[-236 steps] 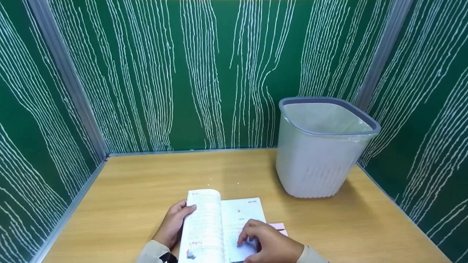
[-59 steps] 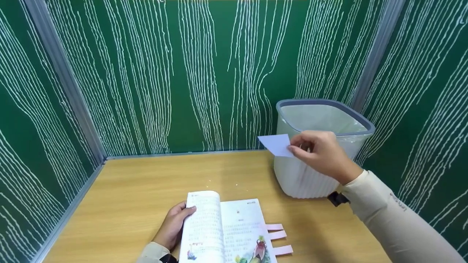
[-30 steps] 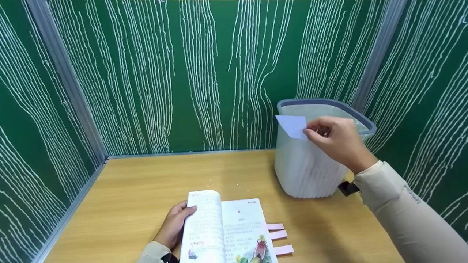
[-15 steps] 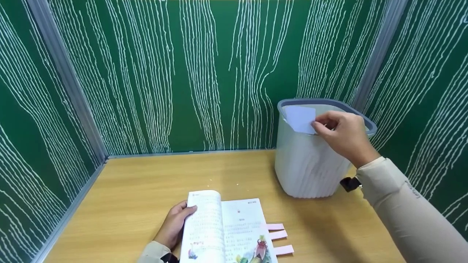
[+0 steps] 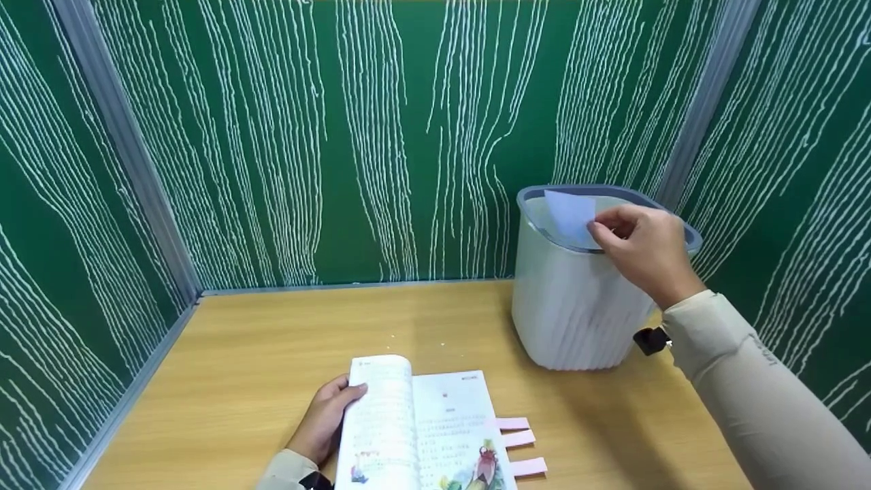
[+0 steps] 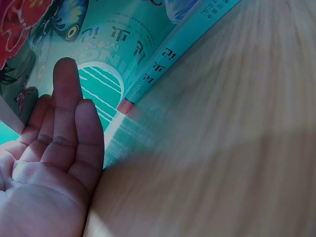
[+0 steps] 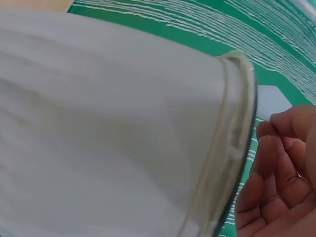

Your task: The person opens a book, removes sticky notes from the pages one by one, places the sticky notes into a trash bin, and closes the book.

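Observation:
An open book [image 5: 381,422] with printed pages lies at the front of the table. My left hand [image 5: 326,415] grips its left side, thumb over the page edge; in the left wrist view the fingers [image 6: 66,116] lie against the teal cover. Between the thumb and fingertips of my right hand [image 5: 643,248], a pale blue slip of paper [image 5: 570,212] is pinched by its edge. Hand and paper are up over the mouth of a trash bin [image 5: 582,306]. In the right wrist view the paper [image 7: 273,101] shows just past the bin's rim.
The bin has a grey rim and a clear liner, and stands at the back right of the wooden table [image 5: 292,327]. Several pink paper tabs [image 5: 527,466] stick out from the book's right edge. Green walls with white lines [image 5: 422,136] enclose the table.
My right hand has lifted the paper off the book's right page, uncovering a picture, and carried it up and right to the bin's mouth. My left hand stays on the book.

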Motion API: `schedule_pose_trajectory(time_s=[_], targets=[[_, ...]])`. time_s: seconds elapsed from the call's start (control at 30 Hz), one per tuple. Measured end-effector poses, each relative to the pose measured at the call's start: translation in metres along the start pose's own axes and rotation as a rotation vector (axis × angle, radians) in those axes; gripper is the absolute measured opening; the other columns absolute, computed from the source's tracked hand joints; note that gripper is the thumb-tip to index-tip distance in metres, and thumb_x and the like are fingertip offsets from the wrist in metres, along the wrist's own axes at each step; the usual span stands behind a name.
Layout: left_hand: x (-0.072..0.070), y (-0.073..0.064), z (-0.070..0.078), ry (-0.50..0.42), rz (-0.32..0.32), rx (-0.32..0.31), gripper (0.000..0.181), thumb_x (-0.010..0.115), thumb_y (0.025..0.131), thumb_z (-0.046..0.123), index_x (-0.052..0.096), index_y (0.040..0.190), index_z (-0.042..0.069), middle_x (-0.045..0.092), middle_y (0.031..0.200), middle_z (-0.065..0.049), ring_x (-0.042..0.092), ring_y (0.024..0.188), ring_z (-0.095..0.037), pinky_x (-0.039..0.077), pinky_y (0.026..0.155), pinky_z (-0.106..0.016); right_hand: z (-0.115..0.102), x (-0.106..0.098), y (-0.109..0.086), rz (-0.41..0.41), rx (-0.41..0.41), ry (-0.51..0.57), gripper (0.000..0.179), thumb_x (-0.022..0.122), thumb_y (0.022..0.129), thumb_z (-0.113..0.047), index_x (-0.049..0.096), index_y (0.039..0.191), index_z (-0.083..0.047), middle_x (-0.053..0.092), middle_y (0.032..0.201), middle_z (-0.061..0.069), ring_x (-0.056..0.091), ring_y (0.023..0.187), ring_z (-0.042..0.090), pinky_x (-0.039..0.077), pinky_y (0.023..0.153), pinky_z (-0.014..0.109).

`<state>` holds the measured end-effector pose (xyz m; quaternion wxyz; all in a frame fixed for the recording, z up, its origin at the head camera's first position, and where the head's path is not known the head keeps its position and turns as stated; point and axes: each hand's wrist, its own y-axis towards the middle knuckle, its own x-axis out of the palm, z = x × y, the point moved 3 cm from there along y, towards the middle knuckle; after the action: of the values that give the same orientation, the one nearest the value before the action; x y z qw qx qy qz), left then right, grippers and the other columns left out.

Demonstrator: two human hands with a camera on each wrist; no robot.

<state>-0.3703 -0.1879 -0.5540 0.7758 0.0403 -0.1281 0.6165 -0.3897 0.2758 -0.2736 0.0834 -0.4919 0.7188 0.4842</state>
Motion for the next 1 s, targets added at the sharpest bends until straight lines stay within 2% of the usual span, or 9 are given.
schedule_pose_trajectory(time_s=[0.07, 0.1, 0.17, 0.3, 0.67, 1.0], targets=[[0.000, 0.000, -0.001, 0.004, 0.002, 0.000, 0.051, 0.059, 0.103, 0.023, 0.046, 0.144, -0.004, 0.073, 0.115, -0.008, 0.073, 0.102, -0.019, 0.059, 0.089, -0.031, 0.005, 0.001, 0.000, 0.018, 0.002, -0.011, 0.033, 0.069, 0.098, -0.043, 0.079, 0.115, -0.016, 0.076, 0.110, 0.006, 0.064, 0.091, 0.019, 0.060, 0.085, 0.026], [0.001, 0.001, -0.001, 0.005, 0.003, 0.000, 0.050, 0.059, 0.103, 0.022, 0.047, 0.144, -0.004, 0.073, 0.115, -0.008, 0.073, 0.102, -0.019, 0.059, 0.089, -0.031, 0.008, 0.002, 0.000, 0.027, 0.003, -0.014, 0.033, 0.069, 0.098, -0.042, 0.079, 0.115, -0.016, 0.076, 0.111, 0.006, 0.064, 0.091, 0.019, 0.060, 0.085, 0.026], [0.002, 0.001, -0.002, 0.007, 0.003, 0.002, 0.049, 0.059, 0.103, 0.022, 0.047, 0.143, -0.004, 0.074, 0.113, -0.008, 0.073, 0.100, -0.018, 0.059, 0.088, -0.031, 0.013, 0.003, 0.001, 0.042, 0.010, -0.018, 0.033, 0.068, 0.099, -0.042, 0.078, 0.115, -0.015, 0.076, 0.111, 0.007, 0.064, 0.091, 0.018, 0.059, 0.085, 0.023], [0.003, 0.000, -0.001, 0.004, 0.002, 0.011, 0.049, 0.059, 0.103, 0.021, 0.047, 0.142, -0.006, 0.074, 0.111, -0.007, 0.073, 0.098, -0.018, 0.059, 0.087, -0.031, 0.021, 0.006, 0.001, 0.051, 0.021, -0.029, 0.032, 0.068, 0.099, -0.041, 0.078, 0.114, -0.015, 0.076, 0.110, 0.007, 0.064, 0.090, 0.017, 0.050, 0.076, 0.005], [-0.001, 0.001, -0.001, 0.000, -0.015, 0.050, 0.051, 0.060, 0.103, 0.020, 0.046, 0.144, -0.007, 0.073, 0.113, -0.008, 0.073, 0.098, -0.019, 0.060, 0.088, -0.031, 0.019, 0.011, -0.001, 0.080, 0.041, -0.023, 0.034, 0.067, 0.099, -0.041, 0.078, 0.112, -0.012, 0.076, 0.105, 0.008, 0.064, 0.087, 0.018, 0.046, 0.067, 0.002], [-0.001, 0.000, -0.001, 0.017, 0.007, 0.031, 0.052, 0.061, 0.102, 0.022, 0.047, 0.144, -0.006, 0.073, 0.112, -0.007, 0.073, 0.098, -0.019, 0.059, 0.088, -0.030, 0.020, 0.011, -0.003, 0.083, 0.056, -0.010, 0.036, 0.067, 0.098, -0.044, 0.078, 0.113, -0.013, 0.076, 0.106, 0.008, 0.064, 0.088, 0.018, 0.047, 0.068, 0.003]])
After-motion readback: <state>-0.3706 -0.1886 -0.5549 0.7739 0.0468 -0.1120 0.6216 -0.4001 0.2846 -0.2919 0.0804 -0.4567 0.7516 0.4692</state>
